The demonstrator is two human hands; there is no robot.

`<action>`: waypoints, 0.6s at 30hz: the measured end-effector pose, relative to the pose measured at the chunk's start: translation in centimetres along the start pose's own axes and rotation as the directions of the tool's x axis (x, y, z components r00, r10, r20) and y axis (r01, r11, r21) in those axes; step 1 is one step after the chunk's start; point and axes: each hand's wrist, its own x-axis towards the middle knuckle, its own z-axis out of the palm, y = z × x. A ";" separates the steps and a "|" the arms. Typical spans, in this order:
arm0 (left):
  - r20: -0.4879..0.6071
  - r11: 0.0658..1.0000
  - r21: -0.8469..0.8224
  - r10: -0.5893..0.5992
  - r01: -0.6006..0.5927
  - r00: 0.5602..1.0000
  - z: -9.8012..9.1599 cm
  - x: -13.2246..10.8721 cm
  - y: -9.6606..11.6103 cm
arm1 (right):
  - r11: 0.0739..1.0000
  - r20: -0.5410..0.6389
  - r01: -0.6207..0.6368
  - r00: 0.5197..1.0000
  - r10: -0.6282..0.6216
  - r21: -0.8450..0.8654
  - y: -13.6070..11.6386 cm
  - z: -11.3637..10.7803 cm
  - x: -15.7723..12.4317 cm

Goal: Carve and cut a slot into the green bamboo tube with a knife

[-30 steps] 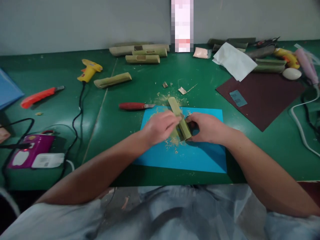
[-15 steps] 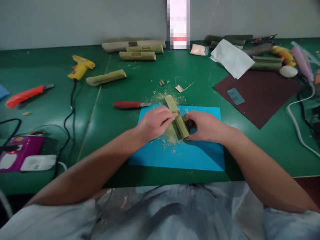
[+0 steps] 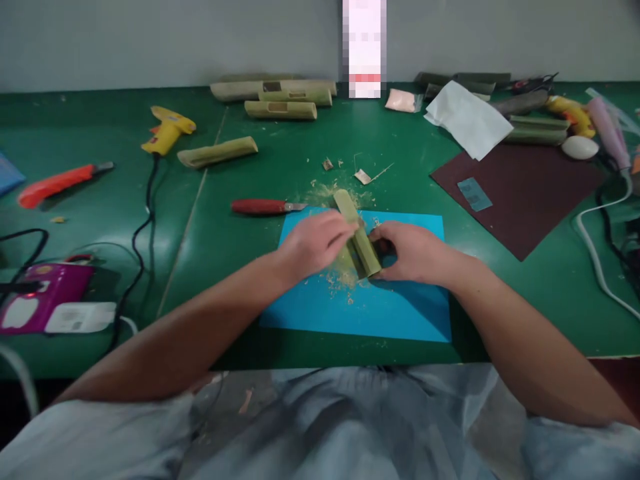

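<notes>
Bamboo piece [image 3: 356, 230] lies slanted between left hand [image 3: 314, 243] and right hand [image 3: 413, 252], both pinching it.

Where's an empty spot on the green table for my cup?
Bare green lies between the black cord and the blue sheet, nearer than the red knife. Another patch sits in front of the brown sheet, beside the white cable. It is crowded at the back right, around the white paper, and where the left hand and right hand meet on a bamboo piece.
</notes>
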 end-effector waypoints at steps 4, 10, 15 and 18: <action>0.052 0.990 -0.043 0.134 -0.132 0.990 0.2 0.2 -0.6 | 1.000 0.009 -0.009 1.000 0.009 -0.009 0.0 0.0 0.0; -0.051 0.999 0.007 -0.044 0.044 0.998 -0.1 0.3 -1.2 | 1.000 -0.016 -0.009 1.000 0.009 -0.015 0.2 0.2 0.1; 0.128 0.989 -0.072 0.135 -0.127 0.983 0.1 -0.2 -0.1 | 0.999 0.008 -0.006 1.000 0.006 -0.033 0.1 0.1 0.1; -0.013 0.999 -0.004 0.043 -0.043 0.999 0.2 0.0 -0.1 | 1.000 -0.015 -0.005 1.000 0.005 -0.013 0.1 0.2 0.1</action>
